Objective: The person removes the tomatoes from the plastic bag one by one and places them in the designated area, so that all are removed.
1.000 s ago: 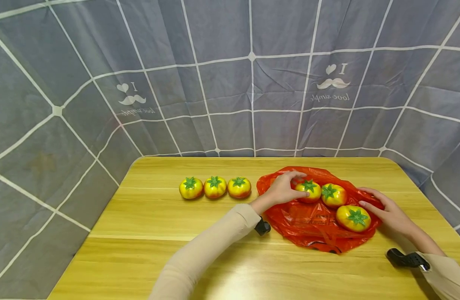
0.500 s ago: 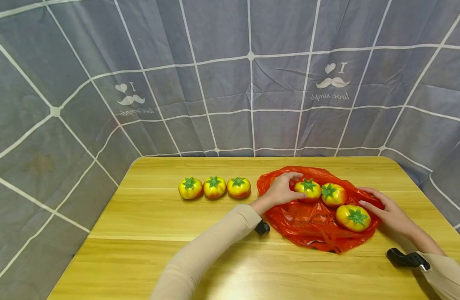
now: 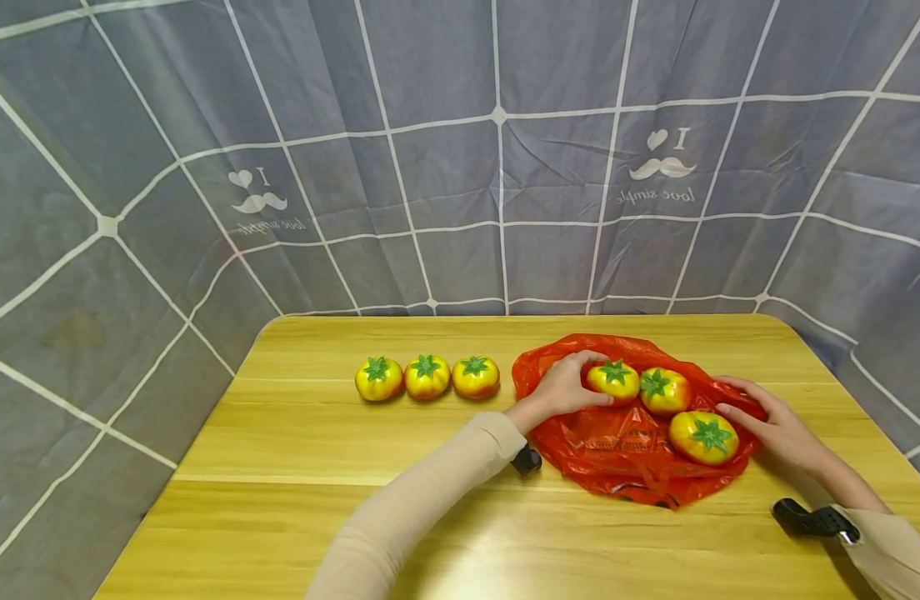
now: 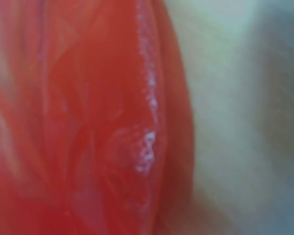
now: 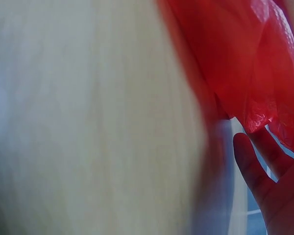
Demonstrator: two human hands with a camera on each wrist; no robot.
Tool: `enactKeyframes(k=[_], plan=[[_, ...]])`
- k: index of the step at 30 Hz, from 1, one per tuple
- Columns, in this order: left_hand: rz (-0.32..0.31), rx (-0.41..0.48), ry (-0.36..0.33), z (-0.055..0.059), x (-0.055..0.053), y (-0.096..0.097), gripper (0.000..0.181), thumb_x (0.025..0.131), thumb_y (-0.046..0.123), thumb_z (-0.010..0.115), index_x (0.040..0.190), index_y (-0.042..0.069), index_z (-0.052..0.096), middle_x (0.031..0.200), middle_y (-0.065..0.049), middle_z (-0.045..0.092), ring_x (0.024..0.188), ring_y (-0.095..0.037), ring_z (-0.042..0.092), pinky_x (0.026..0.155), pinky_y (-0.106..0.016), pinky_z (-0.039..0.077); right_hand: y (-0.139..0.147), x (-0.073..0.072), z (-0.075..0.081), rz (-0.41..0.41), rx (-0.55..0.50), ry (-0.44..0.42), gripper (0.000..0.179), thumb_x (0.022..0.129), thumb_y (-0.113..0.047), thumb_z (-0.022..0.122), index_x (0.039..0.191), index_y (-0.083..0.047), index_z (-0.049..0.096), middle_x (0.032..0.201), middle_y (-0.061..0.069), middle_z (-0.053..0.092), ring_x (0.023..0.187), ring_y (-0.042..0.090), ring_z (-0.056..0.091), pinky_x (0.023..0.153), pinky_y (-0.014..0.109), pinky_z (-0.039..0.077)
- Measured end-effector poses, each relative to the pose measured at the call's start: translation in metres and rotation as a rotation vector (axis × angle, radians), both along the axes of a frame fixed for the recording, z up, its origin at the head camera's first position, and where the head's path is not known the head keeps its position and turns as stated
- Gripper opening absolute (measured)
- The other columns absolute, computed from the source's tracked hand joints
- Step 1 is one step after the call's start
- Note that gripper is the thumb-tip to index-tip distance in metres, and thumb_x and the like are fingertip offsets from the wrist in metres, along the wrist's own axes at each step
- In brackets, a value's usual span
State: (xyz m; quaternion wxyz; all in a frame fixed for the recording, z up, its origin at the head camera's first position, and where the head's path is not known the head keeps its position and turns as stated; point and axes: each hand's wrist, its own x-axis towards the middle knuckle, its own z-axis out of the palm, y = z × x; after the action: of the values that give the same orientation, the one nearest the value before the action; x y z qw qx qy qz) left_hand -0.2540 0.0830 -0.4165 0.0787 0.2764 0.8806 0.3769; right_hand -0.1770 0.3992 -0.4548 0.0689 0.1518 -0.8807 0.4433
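Note:
In the head view, a red plastic bag (image 3: 617, 450) lies spread out with three yellow-and-red tomatoes on it, each topped by a green star of leaves. My left hand (image 3: 563, 386) is around the leftmost tomato (image 3: 614, 381), thumb at its front edge and fingers behind it. Close beside that one sits a second tomato (image 3: 665, 392), and nearer the front a third tomato (image 3: 703, 437). My right hand (image 3: 786, 429) rests at the bag's right edge, thumb and fingers spread and fairly straight. Red plastic fills much of the left wrist view; the right wrist view shows fingers (image 5: 252, 164) against the bag.
A row of three more tomatoes (image 3: 427, 377) stands left of the bag on the wooden table (image 3: 295, 500). Behind the table hangs a grey curtain (image 3: 445, 167) with white grid lines. Both wrists wear black straps.
The left thumb has slid slightly from over the leftmost tomato to its lower edge. The right hand, the bag and the other tomatoes stay put; the view shifts a little.

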Motion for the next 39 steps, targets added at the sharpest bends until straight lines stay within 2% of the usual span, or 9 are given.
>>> enactKeyframes(k=[7,17,25,32,39], plan=[[-0.006,-0.024,0.022,0.0007,0.0002,-0.0007,0.061,0.079,0.026,0.079,0.133,0.015,0.055,0.132,-0.004,0.058,0.123,-0.019,0.052,0.105,-0.027,0.041,-0.0006,-0.0013,-0.0022,0.011,-0.020,0.008,0.041,0.094,-0.001,0.055,0.134,0.002,0.045,0.118,-0.036,0.048,0.103,-0.021,0.047,0.080,0.000,0.040],[-0.016,-0.099,0.059,-0.0033,0.0011,0.0006,0.064,0.076,0.027,0.082,0.133,0.014,0.058,0.120,-0.007,0.056,0.105,-0.014,0.052,0.089,-0.016,0.043,0.0003,-0.0022,-0.0027,0.012,-0.014,0.003,0.042,0.094,-0.001,0.055,0.135,0.001,0.045,0.117,-0.036,0.049,0.103,-0.021,0.047,0.080,0.000,0.039],[0.006,-0.081,0.004,-0.0044,0.0034,0.0034,0.064,0.076,0.030,0.081,0.133,0.018,0.054,0.133,-0.002,0.056,0.121,-0.017,0.052,0.100,-0.025,0.044,-0.0004,-0.0027,-0.0020,0.029,-0.038,0.002,0.042,0.094,0.001,0.055,0.135,0.001,0.045,0.117,-0.034,0.051,0.102,-0.020,0.049,0.081,0.000,0.040],[0.038,-0.082,0.009,-0.0056,0.0052,0.0055,0.063,0.076,0.032,0.081,0.132,0.019,0.053,0.133,0.001,0.057,0.120,-0.016,0.054,0.097,-0.025,0.045,-0.0014,-0.0019,-0.0008,0.035,-0.027,0.014,0.042,0.095,0.000,0.054,0.135,0.002,0.045,0.119,-0.034,0.050,0.104,-0.020,0.047,0.082,-0.001,0.038],[0.036,-0.086,0.035,-0.0067,0.0062,0.0062,0.061,0.077,0.032,0.080,0.130,0.018,0.054,0.131,0.001,0.058,0.118,-0.015,0.055,0.097,-0.023,0.044,-0.0005,-0.0018,-0.0005,0.035,-0.028,0.008,0.041,0.096,-0.002,0.053,0.136,0.002,0.044,0.118,-0.034,0.051,0.103,-0.019,0.050,0.082,0.001,0.040]])
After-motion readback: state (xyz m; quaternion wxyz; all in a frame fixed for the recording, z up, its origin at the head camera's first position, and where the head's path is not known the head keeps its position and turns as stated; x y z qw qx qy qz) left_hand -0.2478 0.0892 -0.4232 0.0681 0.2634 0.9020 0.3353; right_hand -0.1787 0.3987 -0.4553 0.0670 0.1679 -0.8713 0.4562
